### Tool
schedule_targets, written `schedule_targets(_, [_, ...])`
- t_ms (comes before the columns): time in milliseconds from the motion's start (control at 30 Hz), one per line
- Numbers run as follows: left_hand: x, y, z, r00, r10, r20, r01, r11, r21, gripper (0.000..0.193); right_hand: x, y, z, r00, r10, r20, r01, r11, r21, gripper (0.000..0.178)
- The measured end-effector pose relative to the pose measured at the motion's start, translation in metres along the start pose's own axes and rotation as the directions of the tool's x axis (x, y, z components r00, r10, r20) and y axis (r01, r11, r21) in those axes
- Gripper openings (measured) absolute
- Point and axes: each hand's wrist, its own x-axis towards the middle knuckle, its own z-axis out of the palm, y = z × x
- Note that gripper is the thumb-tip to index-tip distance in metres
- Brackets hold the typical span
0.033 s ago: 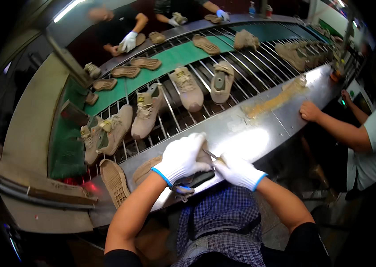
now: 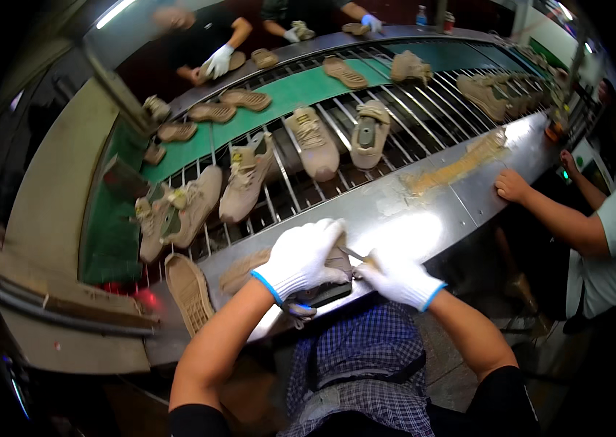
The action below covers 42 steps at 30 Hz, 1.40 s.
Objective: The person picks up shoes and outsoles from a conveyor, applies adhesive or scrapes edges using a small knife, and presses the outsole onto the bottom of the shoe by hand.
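My left hand (image 2: 302,256), in a white knit glove with a blue cuff, is closed around a beige-brown shoe (image 2: 339,260) at the near edge of the metal ledge. Much of the shoe is hidden under the glove. In my right hand (image 2: 400,278), gloved alike, is a thin tool with a narrow metal blade (image 2: 352,253), its tip against or very near the shoe; the fingers cover most of its handle. A beige sole (image 2: 244,271) lies partly behind my left wrist. Farther left rests a ridged tan sole (image 2: 188,293).
Beyond the metal ledge (image 2: 432,211), several beige shoes (image 2: 312,144) stand on a rack of metal rods. Soles (image 2: 245,100) lie on a green belt (image 2: 286,93). Two gloved co-workers handle shoe parts across the line. At right, another person's hand (image 2: 512,185) rests on the ledge.
The whole view has shifted slightly. Both hands, the shoe and the tool keep almost the same places, with the same grips.
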Motion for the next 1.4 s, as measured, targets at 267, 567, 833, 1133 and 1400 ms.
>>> schedule_targets(267, [-0.120,0.069,0.057,0.840,0.196,-0.507,-0.217,0.976,0.018,0.064,0.022,0.092,-0.036,0.670,-0.431,-0.604,-0.038,0.793,-0.608,0.050])
schedule_targets(567, [-0.153,0.079,0.110,0.633,-0.007,-0.774,0.099,0.992,0.072,0.045,0.138,-0.030,0.035,0.965,-0.261,0.004,0.182,0.684,0.706,0.051])
schedule_targets(833, [-0.177,0.023,0.055,0.725,0.125,-0.677,-0.054,0.991,0.126,0.034,0.016,-0.070,0.072,0.952,-0.250,0.176,-0.081,0.348,0.934,0.070])
schedule_targets(1133, [-0.150,0.016,0.001,0.506,-0.364,-0.782,0.010,0.909,-0.417,0.070,0.004,-0.137,0.036,0.943,-0.286,0.168,-0.321,-0.659,0.680,0.072])
schedule_targets(1400, [-0.152,0.035,0.037,0.520,-0.371,-0.769,-0.040,0.889,-0.455,0.086,0.005,-0.127,0.046,0.945,-0.273,0.179,-0.308,-0.569,0.763,0.073])
